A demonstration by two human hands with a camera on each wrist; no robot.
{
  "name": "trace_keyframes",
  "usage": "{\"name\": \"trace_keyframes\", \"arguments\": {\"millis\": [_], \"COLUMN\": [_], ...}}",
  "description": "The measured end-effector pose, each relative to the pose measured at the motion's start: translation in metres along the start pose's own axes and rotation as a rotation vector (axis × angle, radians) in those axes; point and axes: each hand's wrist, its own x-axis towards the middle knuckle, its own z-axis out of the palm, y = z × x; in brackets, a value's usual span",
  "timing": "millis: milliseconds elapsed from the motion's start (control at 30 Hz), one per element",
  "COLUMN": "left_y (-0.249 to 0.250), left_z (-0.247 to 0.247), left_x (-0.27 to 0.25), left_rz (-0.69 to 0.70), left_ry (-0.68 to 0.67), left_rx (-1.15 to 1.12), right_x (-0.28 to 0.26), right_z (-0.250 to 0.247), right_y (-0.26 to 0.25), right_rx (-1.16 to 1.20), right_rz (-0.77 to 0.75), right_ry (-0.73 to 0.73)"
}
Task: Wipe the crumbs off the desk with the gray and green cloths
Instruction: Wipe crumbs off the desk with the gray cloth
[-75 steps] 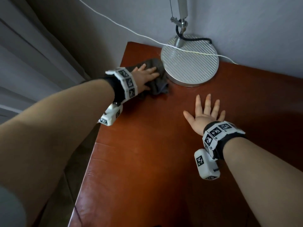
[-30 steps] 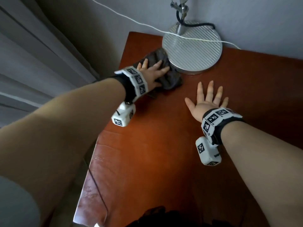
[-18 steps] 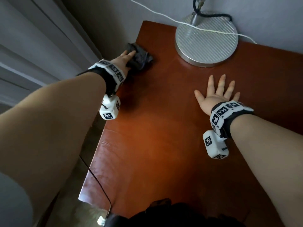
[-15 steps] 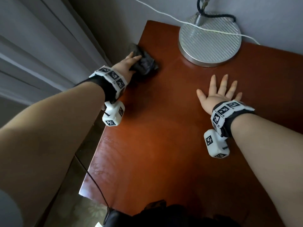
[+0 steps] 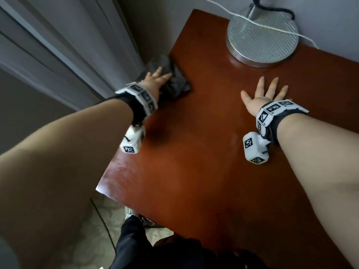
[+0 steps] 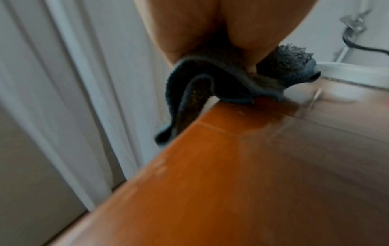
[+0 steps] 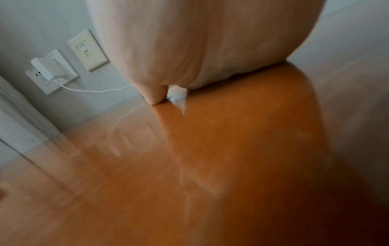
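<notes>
A crumpled gray cloth point(image 5: 175, 79) lies at the left edge of the reddish-brown desk point(image 5: 204, 152). My left hand point(image 5: 157, 78) presses flat on it with straight fingers. In the left wrist view part of the gray cloth point(image 6: 189, 93) hangs over the desk edge point(image 6: 189, 131) under my palm. My right hand point(image 5: 266, 94) lies flat on the desk point(image 7: 231, 158) to the right, fingers spread, holding nothing. I see no green cloth in any view.
A round ribbed metal lamp base point(image 5: 262, 39) stands at the back of the desk, with a white cable point(image 5: 272, 29) lying across it. Curtains point(image 5: 68, 45) hang left of the desk. A wall socket with a white plug point(image 7: 50, 69) shows in the right wrist view.
My left hand has dragged the gray cloth from beside the lamp base leftward and toward me, to the desk's left edge. The right hand has stayed flat in place.
</notes>
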Motion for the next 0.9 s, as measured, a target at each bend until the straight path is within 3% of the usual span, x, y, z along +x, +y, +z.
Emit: {"name": "trace_keyframes", "arguments": {"millis": [100, 200, 267, 333, 400, 467, 600, 667, 767, 900], "left_y": [-0.032, -0.02, 0.007, 0.034, 0.046, 0.03, -0.026, -0.052, -0.064, -0.037], "left_z": [0.008, 0.021, 0.033, 0.058, 0.081, 0.084, 0.058, 0.055, 0.065, 0.103], "left_x": [-0.031, -0.066, -0.087, -0.109, -0.121, -0.118, -0.113, -0.123, -0.149, -0.195], "left_rz": [-0.027, 0.234, 0.41, 0.396, 0.374, 0.289, 0.019, -0.037, 0.026, 0.343], "left_ry": [0.181, 0.264, 0.135, -0.18, -0.327, -0.298, -0.1, -0.039, -0.027, -0.235], "left_rx": [-0.2, -0.246, -0.125, 0.217, 0.474, 0.474, 0.142, -0.009, 0.015, 0.443], "right_x": [0.001, -0.003, -0.004, -0.006, -0.009, -0.012, -0.025, -0.035, -0.051, -0.079], "right_z": [0.002, 0.002, 0.001, 0.0, 0.0, 0.0, -0.012, -0.017, -0.015, 0.002], "right_y": [0.001, 0.002, 0.001, 0.001, 0.004, 0.012, 0.028, 0.034, 0.039, 0.033], "right_rx": [0.0, 0.005, 0.002, 0.002, -0.009, -0.058, -0.08, -0.023, 0.022, 0.012], "right_rz": [-0.01, -0.022, -0.028, -0.031, -0.05, -0.082, -0.099, -0.065, -0.035, -0.034], "right_ry": [0.011, 0.024, 0.026, 0.023, 0.016, 0.0, -0.044, -0.027, -0.004, -0.009]}}
